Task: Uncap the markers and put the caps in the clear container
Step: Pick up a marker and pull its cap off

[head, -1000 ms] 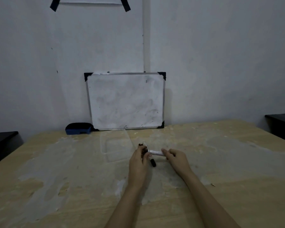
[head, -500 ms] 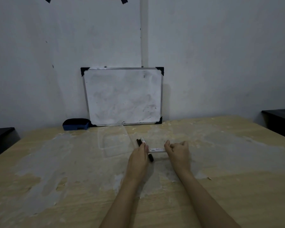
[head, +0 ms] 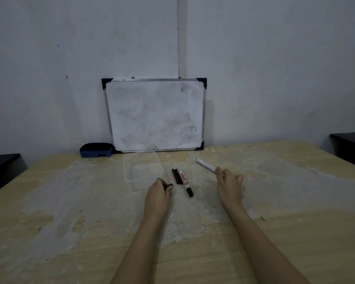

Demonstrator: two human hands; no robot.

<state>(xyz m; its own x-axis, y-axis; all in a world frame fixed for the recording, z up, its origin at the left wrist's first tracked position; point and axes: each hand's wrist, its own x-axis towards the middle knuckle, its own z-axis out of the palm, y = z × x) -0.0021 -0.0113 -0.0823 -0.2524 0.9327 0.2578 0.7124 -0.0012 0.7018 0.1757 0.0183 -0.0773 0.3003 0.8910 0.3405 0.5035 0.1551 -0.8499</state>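
Two hands work over the near middle of the tabletop (head: 295, 232). The left hand (head: 157, 194) pinches a small black cap (head: 169, 185) between thumb and fingertips, just short of the clear container (head: 129, 177). The right hand (head: 230, 184) is clenched round the lower end of a white marker (head: 205, 166), whose far end points up and away to the left; which end is the tip I cannot tell.

My judgement is that the cap is light, stiff and smooth, apt to roll or bounce if dropped from a height, so it is best pinched across its sides and let go low inside the container. Marker barrels are rigid and a little slick; a full fist on the barrel and a fingertip pinch on the cap suits the pull.

Between the hands lie a capped marker (head: 184, 180) with a white barrel and black cap toward the person, and beside it, touching or nearly so, a black marker (head: 175, 176). The container looks thin-walled, light and empty, likely to slide if knocked.

Pale wood shows through a patchy, peeling film on the surface. Farther back a blue eraser (head: 96, 150) sits by a smudged whiteboard (head: 156, 115) leaning on the grey wall (head: 275, 68). Dark furniture edges flank both sides; the light is dim.
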